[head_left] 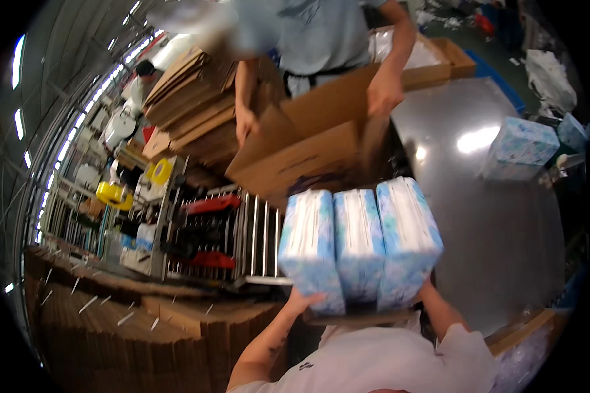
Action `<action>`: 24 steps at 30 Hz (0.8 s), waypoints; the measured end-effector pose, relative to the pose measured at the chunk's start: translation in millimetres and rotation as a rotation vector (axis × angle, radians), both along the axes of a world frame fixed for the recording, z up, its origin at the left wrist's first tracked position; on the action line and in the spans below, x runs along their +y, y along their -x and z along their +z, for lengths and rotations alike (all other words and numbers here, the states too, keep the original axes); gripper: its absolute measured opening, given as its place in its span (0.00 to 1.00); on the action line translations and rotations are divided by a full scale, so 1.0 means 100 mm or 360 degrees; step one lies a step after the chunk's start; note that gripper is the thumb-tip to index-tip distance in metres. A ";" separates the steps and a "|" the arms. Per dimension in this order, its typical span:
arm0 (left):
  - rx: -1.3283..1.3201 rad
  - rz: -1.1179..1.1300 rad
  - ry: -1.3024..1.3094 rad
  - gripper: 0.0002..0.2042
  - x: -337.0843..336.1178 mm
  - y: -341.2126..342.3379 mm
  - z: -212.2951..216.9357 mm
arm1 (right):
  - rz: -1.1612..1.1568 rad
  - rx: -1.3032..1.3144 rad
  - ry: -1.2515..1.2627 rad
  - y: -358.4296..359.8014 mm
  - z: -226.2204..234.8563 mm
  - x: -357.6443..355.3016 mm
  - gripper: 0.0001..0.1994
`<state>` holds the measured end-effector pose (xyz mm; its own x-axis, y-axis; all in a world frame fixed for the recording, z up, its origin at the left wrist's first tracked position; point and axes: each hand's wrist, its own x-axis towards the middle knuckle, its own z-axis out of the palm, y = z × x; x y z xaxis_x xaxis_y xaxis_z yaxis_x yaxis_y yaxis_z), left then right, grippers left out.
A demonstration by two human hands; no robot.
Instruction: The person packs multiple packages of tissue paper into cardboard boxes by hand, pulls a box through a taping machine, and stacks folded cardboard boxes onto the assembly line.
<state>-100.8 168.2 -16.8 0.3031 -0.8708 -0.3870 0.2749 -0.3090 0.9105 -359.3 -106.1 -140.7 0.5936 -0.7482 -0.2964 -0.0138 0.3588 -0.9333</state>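
Blue-white packs [359,243], gripped by both hands' fingers [306,300], nearly touch cardboard box [308,147].

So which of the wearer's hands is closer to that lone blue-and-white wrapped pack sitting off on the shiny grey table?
Right. The right hand grips the three held packs on the side facing the lone blue-and-white pack; the left hand holds their far side.

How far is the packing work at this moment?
Done: a co-worker holds an open cardboard box ready. In hand: left hand and right hand carry three blue-white packs toward it. Left: these packs are not yet inside; another pack waits on the table.
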 end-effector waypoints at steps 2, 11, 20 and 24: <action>-0.0247 0.0312 -0.0006 0.39 -0.22 0.17 0.23 | 0.0038 0.0079 0.0180 -0.10 -0.01 0.07 0.19; -0.2421 0.0263 0.0308 0.28 -1.04 0.00 1.53 | -0.0057 -0.0069 0.2011 -0.67 2.08 -0.64 0.11; -0.2557 -0.0245 -0.0082 0.22 -1.13 0.00 1.11 | 0.0865 0.0575 0.2530 -1.01 2.22 -0.10 0.24; -0.2611 -0.0249 -0.0001 0.22 -0.76 0.42 1.25 | 0.0698 0.0620 0.2618 -0.59 2.39 0.34 0.23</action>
<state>-142.8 92.3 108.6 0.2787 -0.9305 0.2378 -0.9541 -0.2398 0.1795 -299.9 -72.3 98.7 0.9017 -0.2070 0.3795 -0.1347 -0.9688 -0.2082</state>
